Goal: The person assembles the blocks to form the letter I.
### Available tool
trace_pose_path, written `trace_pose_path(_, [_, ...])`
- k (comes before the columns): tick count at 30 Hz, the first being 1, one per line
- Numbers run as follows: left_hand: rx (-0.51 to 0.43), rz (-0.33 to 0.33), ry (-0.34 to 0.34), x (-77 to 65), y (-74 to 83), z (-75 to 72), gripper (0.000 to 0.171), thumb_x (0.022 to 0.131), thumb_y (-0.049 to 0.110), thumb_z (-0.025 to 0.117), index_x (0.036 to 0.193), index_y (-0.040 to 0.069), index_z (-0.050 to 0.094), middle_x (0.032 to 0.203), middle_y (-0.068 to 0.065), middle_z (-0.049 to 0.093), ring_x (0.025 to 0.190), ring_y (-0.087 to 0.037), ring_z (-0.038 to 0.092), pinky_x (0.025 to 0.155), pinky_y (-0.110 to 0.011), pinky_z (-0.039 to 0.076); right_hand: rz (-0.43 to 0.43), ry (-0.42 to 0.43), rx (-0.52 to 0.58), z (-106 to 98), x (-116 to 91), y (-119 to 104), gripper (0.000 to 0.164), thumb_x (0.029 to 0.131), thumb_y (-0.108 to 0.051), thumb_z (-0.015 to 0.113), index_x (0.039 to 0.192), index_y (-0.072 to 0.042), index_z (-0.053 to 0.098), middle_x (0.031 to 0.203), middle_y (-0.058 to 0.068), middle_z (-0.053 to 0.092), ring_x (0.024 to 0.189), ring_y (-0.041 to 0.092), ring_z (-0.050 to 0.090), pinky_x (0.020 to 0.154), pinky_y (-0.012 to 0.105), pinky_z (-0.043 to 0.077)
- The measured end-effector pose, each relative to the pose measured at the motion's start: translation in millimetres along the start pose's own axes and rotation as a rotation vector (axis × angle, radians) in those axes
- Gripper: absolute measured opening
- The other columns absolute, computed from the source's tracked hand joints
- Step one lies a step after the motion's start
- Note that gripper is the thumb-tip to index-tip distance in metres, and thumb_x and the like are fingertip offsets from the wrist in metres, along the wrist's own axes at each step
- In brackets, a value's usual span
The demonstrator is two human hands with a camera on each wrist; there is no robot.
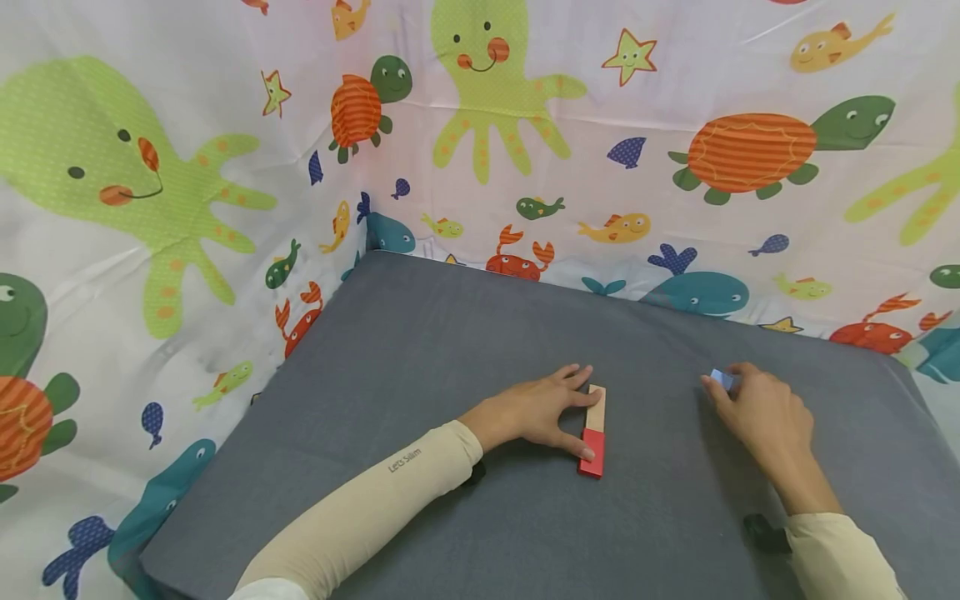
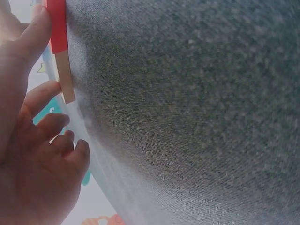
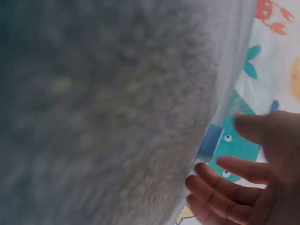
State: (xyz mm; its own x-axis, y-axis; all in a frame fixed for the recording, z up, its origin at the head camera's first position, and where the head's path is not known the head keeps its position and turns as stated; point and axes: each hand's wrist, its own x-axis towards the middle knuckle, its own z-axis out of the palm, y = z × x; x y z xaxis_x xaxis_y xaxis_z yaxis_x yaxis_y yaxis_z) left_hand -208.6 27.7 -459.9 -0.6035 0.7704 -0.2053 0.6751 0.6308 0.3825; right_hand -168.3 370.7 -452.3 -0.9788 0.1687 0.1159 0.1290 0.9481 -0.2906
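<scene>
A red block (image 1: 592, 454) and a plain wooden block (image 1: 596, 408) lie end to end in a row on the grey cloth. My left hand (image 1: 543, 410) is spread beside them. Its thumb touches the red block and its index finger touches the wooden one; the other fingers are off the blocks. Farther right, a small blue block (image 1: 722, 380) sits between the thumb and fingers of my right hand (image 1: 770, 417). In the right wrist view, the thumb stands apart from this blue block (image 3: 210, 142), while the fingertips are close by it; contact cannot be made out.
Grey cloth (image 1: 450, 333) covers the table. A white curtain (image 1: 675, 50) printed with sea animals stands along the back and left sides. Dark wrist straps (image 1: 767, 533) show under the beige sleeves (image 1: 375, 500).
</scene>
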Motion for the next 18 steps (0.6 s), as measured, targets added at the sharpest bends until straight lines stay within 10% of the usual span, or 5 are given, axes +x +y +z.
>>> trace_pose_path(11, [-0.004, -0.012, -0.004, 0.2, -1.6, 0.0, 0.100, 0.086, 0.073, 0.073, 0.167, 0.035, 0.029, 0.179, 0.005, 0.007, 0.164, -0.015, 0.002, 0.121, -0.047, 0.038, -0.022, -0.051, -0.009, 10.1, 20.7, 5.1, 0.049, 0.097, -0.037, 0.072, 0.125, 0.004, 0.068, 0.115, 0.034, 0.067, 0.079, 0.042, 0.064, 0.052, 0.050, 0.047])
trace_pose_path(18, [-0.011, -0.014, -0.003, 2.0, -1.8, 2.4, 0.099, 0.086, 0.074, 0.073, 0.167, 0.036, 0.029, 0.179, 0.005, 0.007, 0.164, -0.015, 0.002, 0.122, -0.047, 0.037, -0.214, -0.056, 0.078, 5.6, 20.8, -32.5, 0.041, 0.091, -0.020, 0.076, 0.128, -0.001, 0.072, 0.119, 0.030, 0.067, 0.088, 0.038, 0.065, 0.065, 0.053, 0.050])
